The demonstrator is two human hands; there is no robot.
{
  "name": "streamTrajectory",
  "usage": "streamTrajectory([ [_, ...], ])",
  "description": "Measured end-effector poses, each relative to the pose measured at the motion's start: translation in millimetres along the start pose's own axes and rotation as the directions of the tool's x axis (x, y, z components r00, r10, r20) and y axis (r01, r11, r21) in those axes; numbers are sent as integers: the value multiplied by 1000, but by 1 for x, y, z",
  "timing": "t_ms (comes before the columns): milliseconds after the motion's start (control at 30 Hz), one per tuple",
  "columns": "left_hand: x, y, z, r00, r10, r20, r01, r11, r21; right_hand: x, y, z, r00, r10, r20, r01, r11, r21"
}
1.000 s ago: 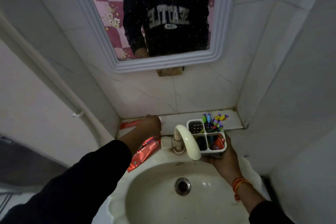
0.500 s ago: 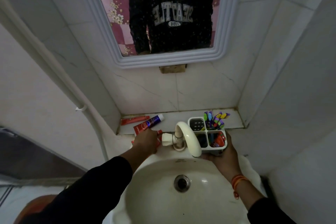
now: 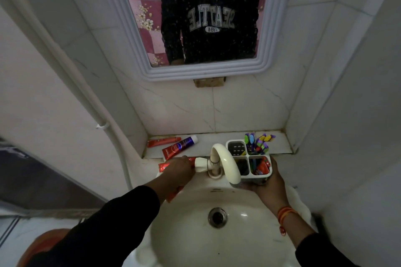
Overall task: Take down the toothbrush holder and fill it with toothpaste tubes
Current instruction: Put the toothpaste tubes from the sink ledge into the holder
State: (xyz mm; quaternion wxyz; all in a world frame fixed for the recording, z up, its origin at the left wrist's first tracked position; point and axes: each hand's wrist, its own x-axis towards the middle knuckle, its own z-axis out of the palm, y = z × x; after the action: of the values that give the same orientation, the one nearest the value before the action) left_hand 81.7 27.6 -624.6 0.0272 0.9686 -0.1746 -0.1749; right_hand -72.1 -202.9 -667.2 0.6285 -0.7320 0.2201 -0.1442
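A white four-compartment toothbrush holder [image 3: 236, 146] rests in my right hand [image 3: 268, 184] to the right of the tap. Colourful toothbrushes [image 3: 259, 143] stick out of its back right compartment, and a red tube [image 3: 263, 166] sits in the front right one. My left hand [image 3: 180, 172] lies on the red toothpaste tubes [image 3: 163, 167] on the basin's left rim, fingers curled over them. Two more tubes lie on the ledge behind: a red and blue one [image 3: 180, 147] and a red one [image 3: 162, 142].
The cream tap [image 3: 225, 162] curves between my hands over the basin [image 3: 195, 234] with its drain [image 3: 217, 217]. A tiled ledge [image 3: 212, 138] runs along the wall under a mirror [image 3: 208, 15]. A white pipe [image 3: 102, 125] runs down the left wall.
My left hand left the ledge and came down onto the red tubes at the basin's left rim. The red and blue tube is now uncovered on the ledge. My right hand kept the holder still.
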Motion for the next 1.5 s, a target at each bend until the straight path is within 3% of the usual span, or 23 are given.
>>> streamTrajectory([
  [200,6,0,-33,990,-97,99,111,983,-147,1,0,-3,1000,5,1,-5,999,38],
  [333,-1,6,-83,989,-108,98,115,991,-66,0,0,-1,1000,-1,-12,1,1000,17],
  [500,-25,32,-143,991,12,-132,-19,998,-54,-2,0,0,1000,-6,-10,6,1000,22],
  [700,-58,92,-198,922,265,-284,-272,962,16,0,2,-1,1000,16,15,-17,997,80],
  [833,-65,133,-204,915,357,-189,-358,933,26,1,0,-1,1000,4,12,-5,996,92],
  [1000,-55,168,-163,914,403,-50,-394,910,131,1,0,-4,1000,-29,-5,29,999,37],
  [1100,-50,176,-144,927,373,50,-376,911,171,2,3,-4,999,-36,-9,36,999,11],
  [1200,-36,167,-149,940,289,179,-289,957,-30,4,6,-5,999,-43,6,43,999,-5],
  [1333,-15,122,-158,977,212,-5,-203,927,-317,2,-1,-7,1000,-27,14,26,998,56],
  [1400,-2,90,-146,986,146,-79,-163,940,-299,2,-1,-7,998,-56,15,55,998,31],
  [1500,13,51,-110,995,86,-51,-89,994,-65,1,2,-9,997,-79,1,79,997,8],
])
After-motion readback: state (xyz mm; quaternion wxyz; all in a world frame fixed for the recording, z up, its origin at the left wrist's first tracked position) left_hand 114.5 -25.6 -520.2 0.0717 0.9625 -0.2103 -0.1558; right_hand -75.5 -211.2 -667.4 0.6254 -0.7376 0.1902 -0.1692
